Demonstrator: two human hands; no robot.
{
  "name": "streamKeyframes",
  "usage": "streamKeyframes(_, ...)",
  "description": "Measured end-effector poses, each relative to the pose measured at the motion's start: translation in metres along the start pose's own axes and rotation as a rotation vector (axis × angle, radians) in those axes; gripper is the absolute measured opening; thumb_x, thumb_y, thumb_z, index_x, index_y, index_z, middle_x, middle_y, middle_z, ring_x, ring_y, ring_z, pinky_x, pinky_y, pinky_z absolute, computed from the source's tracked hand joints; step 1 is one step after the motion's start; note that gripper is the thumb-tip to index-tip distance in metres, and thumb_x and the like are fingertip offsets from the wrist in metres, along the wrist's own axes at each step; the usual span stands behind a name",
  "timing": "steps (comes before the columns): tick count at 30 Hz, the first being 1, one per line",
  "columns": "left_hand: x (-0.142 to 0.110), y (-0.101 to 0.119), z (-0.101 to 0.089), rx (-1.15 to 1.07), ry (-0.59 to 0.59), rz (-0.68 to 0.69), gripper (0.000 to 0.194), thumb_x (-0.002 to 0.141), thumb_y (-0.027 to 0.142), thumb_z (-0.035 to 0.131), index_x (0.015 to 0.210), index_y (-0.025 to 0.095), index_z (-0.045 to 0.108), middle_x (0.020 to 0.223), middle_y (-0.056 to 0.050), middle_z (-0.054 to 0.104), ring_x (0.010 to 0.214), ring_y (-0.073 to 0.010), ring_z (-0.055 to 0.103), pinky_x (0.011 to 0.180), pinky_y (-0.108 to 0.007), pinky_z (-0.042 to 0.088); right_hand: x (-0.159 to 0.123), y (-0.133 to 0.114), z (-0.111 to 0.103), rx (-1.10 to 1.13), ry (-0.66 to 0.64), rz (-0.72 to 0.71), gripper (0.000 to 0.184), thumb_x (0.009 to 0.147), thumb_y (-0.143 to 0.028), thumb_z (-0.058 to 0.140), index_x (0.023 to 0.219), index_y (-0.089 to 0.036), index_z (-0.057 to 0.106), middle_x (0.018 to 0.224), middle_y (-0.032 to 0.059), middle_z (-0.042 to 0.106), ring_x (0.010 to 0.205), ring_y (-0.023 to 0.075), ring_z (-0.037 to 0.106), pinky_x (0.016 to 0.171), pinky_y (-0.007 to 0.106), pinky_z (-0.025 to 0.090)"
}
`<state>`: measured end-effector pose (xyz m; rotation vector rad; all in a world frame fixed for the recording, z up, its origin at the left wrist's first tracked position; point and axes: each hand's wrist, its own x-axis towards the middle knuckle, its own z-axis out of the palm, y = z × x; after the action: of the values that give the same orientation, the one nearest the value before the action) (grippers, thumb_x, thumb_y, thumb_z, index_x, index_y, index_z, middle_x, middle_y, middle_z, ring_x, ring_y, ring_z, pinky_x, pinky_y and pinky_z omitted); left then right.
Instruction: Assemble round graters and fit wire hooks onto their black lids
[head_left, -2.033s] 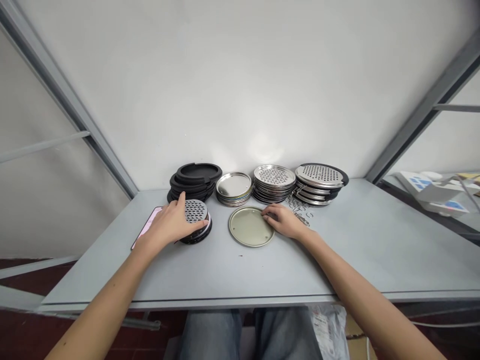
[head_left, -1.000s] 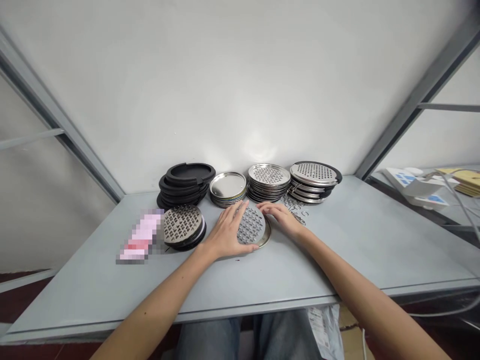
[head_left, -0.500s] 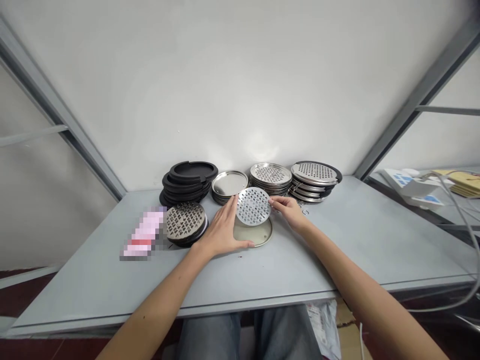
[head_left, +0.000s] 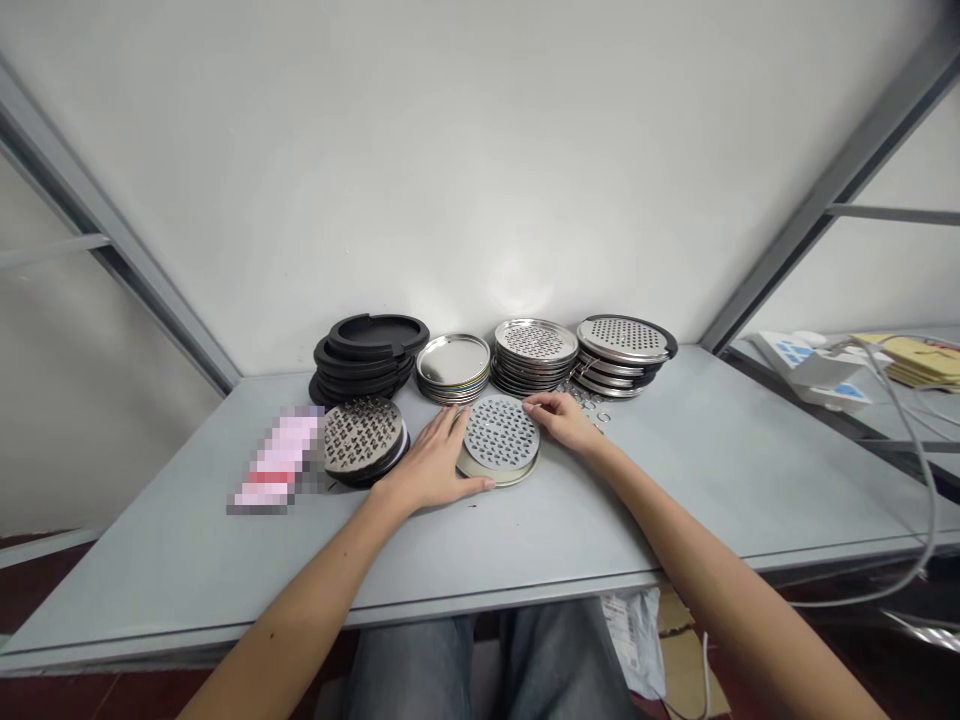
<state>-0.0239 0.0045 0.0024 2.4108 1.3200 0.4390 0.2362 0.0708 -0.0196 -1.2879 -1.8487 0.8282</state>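
Observation:
A round perforated metal disc (head_left: 501, 432) lies flat on a gold-lined round metal lid (head_left: 496, 472). My left hand (head_left: 427, 465) cups their left and front edges, and my right hand (head_left: 562, 420) grips the disc's right rim with its fingertips. To the left, another perforated disc (head_left: 363, 434) sits on black rings. Behind the hands stand stacks of black rings (head_left: 371, 345), shiny metal lids (head_left: 454, 362), perforated discs (head_left: 534, 342) and black-rimmed graters (head_left: 622, 338). Small metal rings (head_left: 589, 400) lie near my right hand.
All of this stands on a grey table (head_left: 675, 490) against a white wall (head_left: 480, 150). A pixelated pink phone (head_left: 276, 462) lies at the left. Grey metal frame bars (head_left: 847, 190) rise at both sides, with papers on a lower surface at the right.
The perforated disc has gone from tilted above the lid to lying flat on it. Both hands stay at its sides. The view has shifted slightly.

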Motion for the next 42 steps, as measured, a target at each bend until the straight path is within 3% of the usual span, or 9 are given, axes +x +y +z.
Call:
streamKeyframes(3, 0.000, 0.000, 0.000, -0.019, -0.012, -0.036, 0.108, 0.069, 0.067, 0.063, 0.150, 0.016, 0.012, 0.157, -0.017, 0.012, 0.145, -0.0339, 0.009, 0.116, -0.049, 0.019, 0.000, 0.001, 0.001, -0.103, 0.039, -0.113, 0.026, 0.082, -0.037, 0.057, 0.085, -0.017, 0.073, 0.095, 0.0079, 0.073, 0.088, 0.0244, 0.066, 0.080, 0.037, 0.050)
streamKeyframes(5, 0.000, 0.002, 0.000, -0.035, -0.009, -0.044, 0.109, 0.069, 0.065, 0.065, 0.150, 0.016, 0.013, 0.157, -0.018, 0.013, 0.144, -0.0348, 0.010, 0.116, -0.050, 0.019, 0.001, 0.002, 0.001, -0.111, 0.040, -0.133, 0.027, 0.084, -0.037, 0.055, 0.089, -0.018, 0.074, 0.101, 0.0079, 0.073, 0.094, 0.0253, 0.066, 0.085, 0.039, 0.049)
streamKeyframes(10, 0.000, 0.004, -0.002, -0.045, 0.010, 0.041, 0.104, 0.073, 0.057, 0.066, 0.151, 0.018, 0.009, 0.156, -0.015, 0.016, 0.144, -0.0318, 0.015, 0.116, -0.048, 0.021, 0.003, 0.007, 0.004, -0.039, 0.104, -0.147, 0.030, 0.086, -0.039, 0.055, 0.098, -0.019, 0.073, 0.103, 0.0081, 0.073, 0.094, 0.0247, 0.066, 0.087, 0.039, 0.050)
streamKeyframes(14, 0.000, 0.003, -0.001, -0.066, 0.007, 0.017, 0.110, 0.071, 0.057, 0.068, 0.151, 0.017, 0.004, 0.157, -0.016, 0.014, 0.143, -0.0329, 0.017, 0.116, -0.048, 0.023, 0.005, 0.008, 0.009, -0.043, 0.151, -0.152, 0.029, 0.085, -0.038, 0.055, 0.097, -0.019, 0.074, 0.101, 0.0082, 0.073, 0.094, 0.0249, 0.067, 0.087, 0.040, 0.050)
streamKeyframes(21, 0.001, -0.001, 0.000, -0.066, -0.022, -0.009, 0.113, 0.070, 0.063, 0.066, 0.151, 0.016, 0.002, 0.156, -0.018, 0.014, 0.143, -0.0340, 0.018, 0.115, -0.048, 0.024, 0.004, 0.002, 0.006, -0.071, 0.013, -0.162, 0.028, 0.085, -0.037, 0.055, 0.093, -0.019, 0.074, 0.102, 0.0076, 0.073, 0.093, 0.0258, 0.067, 0.087, 0.040, 0.050)
streamKeyframes(26, 0.001, -0.001, -0.001, -0.049, -0.030, -0.010, 0.111, 0.070, 0.065, 0.064, 0.150, 0.014, 0.007, 0.156, -0.018, 0.017, 0.143, -0.0327, 0.020, 0.115, -0.047, 0.024, 0.003, 0.002, 0.004, -0.134, -0.009, -0.101, 0.032, 0.085, -0.036, 0.053, 0.101, -0.015, 0.072, 0.095, 0.0079, 0.074, 0.083, 0.0235, 0.067, 0.079, 0.037, 0.051)
streamKeyframes(31, 0.001, 0.001, -0.002, -0.045, -0.032, 0.008, 0.109, 0.071, 0.064, 0.064, 0.150, 0.013, 0.009, 0.156, -0.019, 0.016, 0.143, -0.0319, 0.020, 0.115, -0.045, 0.023, 0.003, 0.003, 0.006, -0.189, -0.023, -0.124, 0.030, 0.086, -0.023, 0.046, 0.102, -0.018, 0.072, 0.108, 0.0082, 0.070, 0.100, 0.0238, 0.064, 0.092, 0.038, 0.046)
streamKeyframes(34, 0.001, 0.001, -0.002, -0.057, -0.031, 0.004, 0.111, 0.070, 0.063, 0.065, 0.150, 0.014, 0.005, 0.156, -0.018, 0.016, 0.143, -0.0318, 0.020, 0.115, -0.045, 0.024, 0.001, 0.000, 0.006, -0.257, -0.048, -0.181, 0.034, 0.087, -0.018, 0.043, 0.105, -0.018, 0.072, 0.107, 0.0091, 0.068, 0.100, 0.0227, 0.062, 0.094, 0.037, 0.045)
streamKeyframes(42, 0.001, 0.000, -0.001, -0.049, -0.044, -0.003, 0.113, 0.071, 0.065, 0.064, 0.151, 0.015, 0.002, 0.157, -0.017, 0.014, 0.144, -0.0306, 0.018, 0.115, -0.044, 0.024, -0.006, -0.006, 0.009, -0.348, -0.028, -0.253, 0.034, 0.091, -0.038, 0.048, 0.108, -0.019, 0.070, 0.115, 0.0114, 0.059, 0.101, 0.0235, 0.059, 0.089, 0.037, 0.048)
